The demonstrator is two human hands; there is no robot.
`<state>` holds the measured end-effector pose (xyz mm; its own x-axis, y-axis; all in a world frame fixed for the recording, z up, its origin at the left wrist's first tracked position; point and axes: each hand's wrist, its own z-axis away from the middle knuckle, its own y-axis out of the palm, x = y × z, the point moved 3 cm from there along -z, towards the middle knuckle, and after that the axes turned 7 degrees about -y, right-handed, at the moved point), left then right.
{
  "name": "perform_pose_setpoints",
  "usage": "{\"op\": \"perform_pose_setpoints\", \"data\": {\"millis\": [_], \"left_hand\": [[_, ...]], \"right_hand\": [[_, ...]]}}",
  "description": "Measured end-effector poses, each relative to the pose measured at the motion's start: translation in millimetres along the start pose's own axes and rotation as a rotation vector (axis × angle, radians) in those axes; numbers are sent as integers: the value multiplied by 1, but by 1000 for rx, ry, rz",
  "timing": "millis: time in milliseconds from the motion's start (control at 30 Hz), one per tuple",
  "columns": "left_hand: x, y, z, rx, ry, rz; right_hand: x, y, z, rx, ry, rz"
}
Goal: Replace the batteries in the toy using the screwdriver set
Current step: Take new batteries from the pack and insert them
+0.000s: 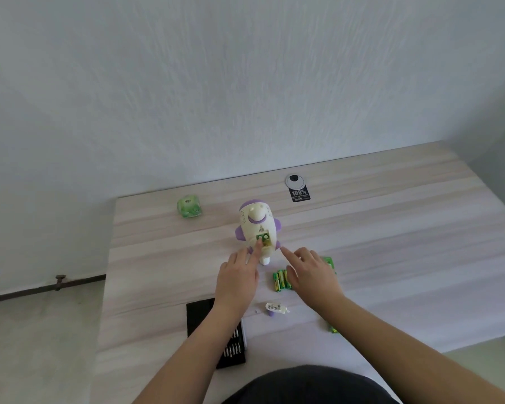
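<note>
A white and purple toy point(257, 225) lies on the table with its battery compartment point(263, 239) uncovered; green batteries sit inside. The index finger of my left hand point(239, 275) presses into that compartment. My right hand point(311, 271) hovers just right of the toy, fingers apart, holding nothing. Several loose green batteries point(281, 280) lie under its thumb side. The removed white cover point(276, 309) rests nearer to me. The black screwdriver set point(231, 342) lies open under my left forearm, which hides part of it.
A green battery pack point(330, 262) peeks out behind my right hand, and another green piece point(334, 329) shows under my right forearm. A green tissue pack point(188, 207) sits at the far left. A round cable grommet with a black label point(296, 186) is near the wall.
</note>
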<state>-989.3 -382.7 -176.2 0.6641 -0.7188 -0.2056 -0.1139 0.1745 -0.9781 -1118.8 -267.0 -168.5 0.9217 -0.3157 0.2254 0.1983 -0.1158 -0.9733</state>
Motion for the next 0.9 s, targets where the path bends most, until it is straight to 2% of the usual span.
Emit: {"op": "perform_pose_setpoints", "data": {"millis": [200,333,467,567,700,767,900], "left_hand": [[2,0,2,1,-13,34],[-3,0,12,-64,39,98],[-25,8,26,-94,172,225],[-47,22,30,10,219,316],[-77,37,32,235,221,346],[-89,45,33,358,181,313],[-112,62,34,505,110,257]], "right_hand": [[-7,3,26,26,144,-129],[-22,4,45,0,408,-402],[-56,14,71,-75,666,-533],[-76,21,89,-92,800,-620],[-100,32,106,-99,855,-674],[-114,35,109,-61,836,-661],[-127,37,104,176,643,-631]]}}
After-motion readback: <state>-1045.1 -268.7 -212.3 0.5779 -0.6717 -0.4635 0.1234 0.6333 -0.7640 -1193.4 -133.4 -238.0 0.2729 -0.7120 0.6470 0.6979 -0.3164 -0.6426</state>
